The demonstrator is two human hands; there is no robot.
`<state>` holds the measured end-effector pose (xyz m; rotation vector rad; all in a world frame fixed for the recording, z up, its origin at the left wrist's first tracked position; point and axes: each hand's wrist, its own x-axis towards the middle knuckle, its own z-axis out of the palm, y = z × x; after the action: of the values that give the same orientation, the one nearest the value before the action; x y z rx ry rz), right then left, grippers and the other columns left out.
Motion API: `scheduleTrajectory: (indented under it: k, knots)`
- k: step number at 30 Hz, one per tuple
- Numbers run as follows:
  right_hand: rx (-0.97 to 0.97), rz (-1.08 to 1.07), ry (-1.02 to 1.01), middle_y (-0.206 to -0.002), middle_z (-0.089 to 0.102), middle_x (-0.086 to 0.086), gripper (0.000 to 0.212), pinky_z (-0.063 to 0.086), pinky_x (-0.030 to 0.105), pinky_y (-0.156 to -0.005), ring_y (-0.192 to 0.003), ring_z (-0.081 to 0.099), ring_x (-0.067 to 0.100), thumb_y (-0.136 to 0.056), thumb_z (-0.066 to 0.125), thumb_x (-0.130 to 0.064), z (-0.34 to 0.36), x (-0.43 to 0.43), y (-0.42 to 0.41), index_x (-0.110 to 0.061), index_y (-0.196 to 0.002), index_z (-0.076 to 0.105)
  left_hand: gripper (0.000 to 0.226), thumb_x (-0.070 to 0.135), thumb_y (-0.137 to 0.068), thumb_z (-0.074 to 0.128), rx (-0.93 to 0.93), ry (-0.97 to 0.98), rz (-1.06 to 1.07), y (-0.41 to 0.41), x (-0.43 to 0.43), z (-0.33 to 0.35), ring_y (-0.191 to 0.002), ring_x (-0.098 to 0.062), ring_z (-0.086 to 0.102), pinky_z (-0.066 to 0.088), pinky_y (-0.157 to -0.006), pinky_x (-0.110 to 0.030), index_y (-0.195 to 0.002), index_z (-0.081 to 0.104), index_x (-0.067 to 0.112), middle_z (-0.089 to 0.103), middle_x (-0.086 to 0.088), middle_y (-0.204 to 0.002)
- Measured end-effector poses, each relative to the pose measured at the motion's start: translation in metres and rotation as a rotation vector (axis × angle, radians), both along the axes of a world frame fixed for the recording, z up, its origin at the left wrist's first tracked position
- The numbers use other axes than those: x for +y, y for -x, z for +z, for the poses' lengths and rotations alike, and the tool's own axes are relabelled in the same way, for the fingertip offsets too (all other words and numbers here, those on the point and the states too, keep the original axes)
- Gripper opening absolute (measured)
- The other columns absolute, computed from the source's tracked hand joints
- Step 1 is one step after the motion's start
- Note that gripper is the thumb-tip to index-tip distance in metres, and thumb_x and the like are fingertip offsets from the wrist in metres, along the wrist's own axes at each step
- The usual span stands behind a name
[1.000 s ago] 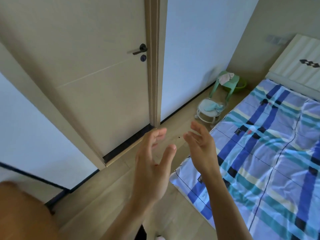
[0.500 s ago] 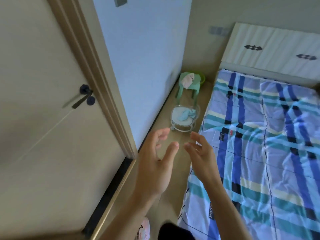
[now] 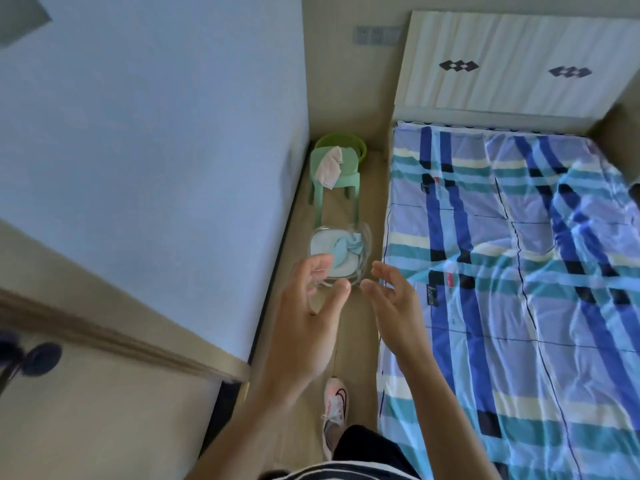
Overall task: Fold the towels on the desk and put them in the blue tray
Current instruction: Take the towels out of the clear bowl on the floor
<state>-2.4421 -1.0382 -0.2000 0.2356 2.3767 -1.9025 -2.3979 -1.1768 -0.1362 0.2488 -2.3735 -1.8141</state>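
Reaching out, my left hand (image 3: 304,327) and right hand (image 3: 394,306) — both spread, empty | bed (image 3: 519,271) right — green stool (image 3: 334,174) ahead

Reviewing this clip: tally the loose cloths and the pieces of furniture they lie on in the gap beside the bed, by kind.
Cloths: 2, a pink cloth and a light blue cloth
Stools: 2, a green stool and a white round stool
Total: 4
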Motion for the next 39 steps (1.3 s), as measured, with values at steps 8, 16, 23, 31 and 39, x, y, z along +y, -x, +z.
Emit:
scheduleTrajectory:
  k: [8, 16, 23, 31, 39]
  knots:
    - [-0.061, -0.035, -0.031, -0.134, 0.06, -0.006, 0.043, 0.045, -0.001, -0.074, -0.116, 0.061, 0.009, -0.097, 0.061, -0.021, -0.006, -0.008, 0.168, -0.016, -0.14, 0.054, 0.027, 0.038, -0.088, 0.057, -0.036, 0.029, -0.001, 0.176, -0.013, -0.01, -0.114, 0.0, 0.06, 0.05, -0.101, -0.027, -0.114, 0.06, 0.031, 0.064, 0.021, -0.114]
    - [-0.147, -0.174, -0.019, -0.132, 0.06, -0.008, 0.042, 0.047, 0.009, -0.08, -0.114, 0.061, 0.004, -0.097, 0.062, -0.022, -0.058, -0.034, 0.306, -0.019, -0.138, 0.054, 0.037, 0.038, -0.087, 0.058, -0.125, 0.066, -0.093, 0.353, -0.035, -0.071, -0.115, -0.01, 0.062, 0.052, -0.102, -0.043, -0.118, 0.062, 0.02, 0.065, 0.011, -0.12]
    - [-0.244, -0.263, -0.062, -0.136, 0.06, -0.006, 0.044, 0.045, -0.002, -0.075, -0.114, 0.062, 0.006, -0.097, 0.062, -0.021, -0.106, -0.041, 0.396, -0.016, -0.14, 0.055, 0.035, 0.037, -0.089, 0.058, -0.193, 0.107, -0.199, 0.464, -0.049, -0.114, -0.115, -0.008, 0.062, 0.051, -0.102, -0.041, -0.119, 0.062, 0.02, 0.065, 0.012, -0.12]
    - [-0.36, -0.215, -0.112, -0.132, 0.064, -0.002, 0.04, 0.045, 0.001, -0.076, -0.104, 0.063, -0.001, -0.095, 0.062, -0.022, -0.223, -0.054, 0.477, -0.014, -0.134, 0.059, 0.034, 0.033, -0.091, 0.059, -0.302, 0.163, -0.178, 0.53, -0.055, -0.206, -0.114, -0.006, 0.061, 0.05, -0.102, -0.034, -0.121, 0.061, 0.018, 0.065, 0.009, -0.121]
    - [-0.489, -0.094, -0.237, -0.136, 0.058, 0.0, 0.04, 0.053, 0.029, -0.094, -0.114, 0.063, 0.012, -0.095, 0.061, -0.021, -0.395, -0.06, 0.526, -0.014, -0.134, 0.058, 0.035, 0.032, -0.092, 0.06, -0.378, 0.182, -0.156, 0.571, -0.058, -0.353, -0.117, -0.008, 0.06, 0.05, -0.103, -0.04, -0.123, 0.06, 0.017, 0.065, 0.007, -0.122]
